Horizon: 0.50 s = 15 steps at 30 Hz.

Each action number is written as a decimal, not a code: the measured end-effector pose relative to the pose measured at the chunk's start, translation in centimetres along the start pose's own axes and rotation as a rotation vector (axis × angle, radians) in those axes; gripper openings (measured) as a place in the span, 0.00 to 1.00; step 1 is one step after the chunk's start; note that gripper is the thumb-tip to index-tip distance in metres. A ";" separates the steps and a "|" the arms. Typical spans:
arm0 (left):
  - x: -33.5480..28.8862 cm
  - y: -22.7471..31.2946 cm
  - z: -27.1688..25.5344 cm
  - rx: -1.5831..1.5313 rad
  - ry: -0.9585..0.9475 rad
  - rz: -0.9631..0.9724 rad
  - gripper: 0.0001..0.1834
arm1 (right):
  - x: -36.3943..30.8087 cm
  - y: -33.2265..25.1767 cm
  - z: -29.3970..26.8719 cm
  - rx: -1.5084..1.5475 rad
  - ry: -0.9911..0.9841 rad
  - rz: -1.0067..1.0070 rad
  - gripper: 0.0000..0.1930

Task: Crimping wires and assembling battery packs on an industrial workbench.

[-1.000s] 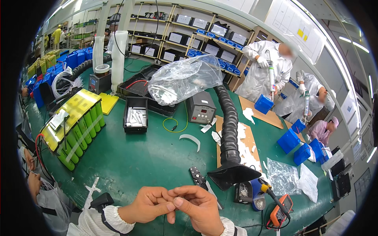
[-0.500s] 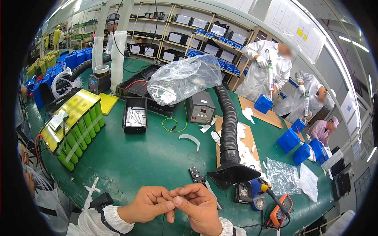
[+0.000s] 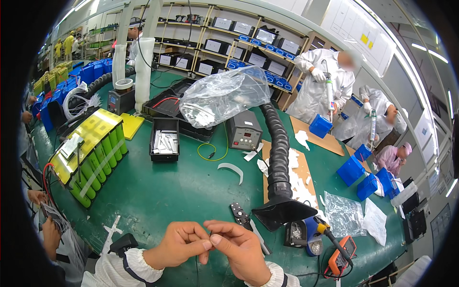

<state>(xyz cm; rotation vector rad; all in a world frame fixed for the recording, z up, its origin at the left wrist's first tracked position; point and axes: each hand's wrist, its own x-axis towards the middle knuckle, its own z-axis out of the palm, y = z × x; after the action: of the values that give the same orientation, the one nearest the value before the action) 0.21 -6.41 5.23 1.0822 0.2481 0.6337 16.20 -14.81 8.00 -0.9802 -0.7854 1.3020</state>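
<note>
The left hand point(image 3: 179, 244) and the right hand point(image 3: 241, 248) are meeting just above the near edge of the green-covered table point(image 3: 181, 191), fingertips touching. Both are pinching a thin dark wire point(image 3: 211, 233) between thumb and forefinger; each grip is closing on it, and the wire is too small to make out further. Just beyond the right hand a small black tool with a pale handle point(image 3: 245, 221) is lying on the table, next to the wide black nozzle of a ribbed black extraction hose point(image 3: 281, 210). Farther left a pack of green cylindrical cells under yellow sheet point(image 3: 93, 153) is resting flat. A curved white plastic strip point(image 3: 232, 169) is lying mid-table.
</note>
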 end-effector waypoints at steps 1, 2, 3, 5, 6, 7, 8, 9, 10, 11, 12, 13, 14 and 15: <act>0.1 -0.1 0.0 -0.042 0.006 0.024 0.04 | 0.0 0.1 -0.2 -0.004 -0.011 0.027 0.11; 0.1 -0.1 0.0 -0.042 0.007 0.023 0.04 | 0.1 0.0 -0.1 -0.003 -0.011 0.029 0.11; 0.1 -0.1 -0.1 -0.039 0.020 0.020 0.04 | 0.2 -0.2 0.0 0.017 -0.037 0.040 0.11; 0.2 0.0 0.0 -0.037 0.034 0.016 0.04 | 0.3 -0.4 0.1 0.038 -0.063 0.052 0.10; 0.3 0.1 0.2 -0.021 0.058 0.006 0.04 | 0.3 -0.4 0.0 0.039 -0.065 0.048 0.10; 0.3 0.2 0.3 -0.004 0.082 -0.003 0.05 | 0.3 -0.4 0.0 0.039 -0.066 0.043 0.10; 0.3 0.2 0.3 -0.004 0.083 -0.004 0.05 | 0.3 -0.3 0.0 0.040 -0.066 0.044 0.10; 0.3 0.2 0.2 0.024 0.077 -0.020 0.05 | 0.3 -0.3 0.1 0.023 -0.061 0.017 0.09; 0.3 0.3 0.2 0.052 0.070 -0.036 0.05 | 0.3 -0.3 0.1 0.006 -0.056 -0.011 0.09; 0.3 0.3 0.2 0.051 0.069 -0.038 0.05 | 0.3 -0.2 0.0 0.006 -0.053 -0.010 0.09; 0.4 0.3 0.3 0.036 0.062 -0.072 0.04 | 0.4 -0.2 -0.3 -0.019 0.015 -0.092 0.09; 0.5 0.3 0.4 0.021 0.055 -0.106 0.05 | 0.4 -0.2 -0.6 -0.045 0.083 -0.175 0.09; 0.8 0.3 0.4 0.016 0.051 -0.111 0.05 | 0.7 -0.7 -1.0 0.009 0.172 -0.247 0.08; 0.8 0.4 0.3 0.026 0.032 -0.138 0.06 | 1.2 -1.6 -1.5 0.067 0.249 -0.318 0.07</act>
<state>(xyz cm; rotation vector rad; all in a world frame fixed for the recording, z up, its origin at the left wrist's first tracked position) 0.85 -6.02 5.84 1.0705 0.3561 0.5259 18.31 -13.84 8.76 -0.9014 -0.6694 0.9070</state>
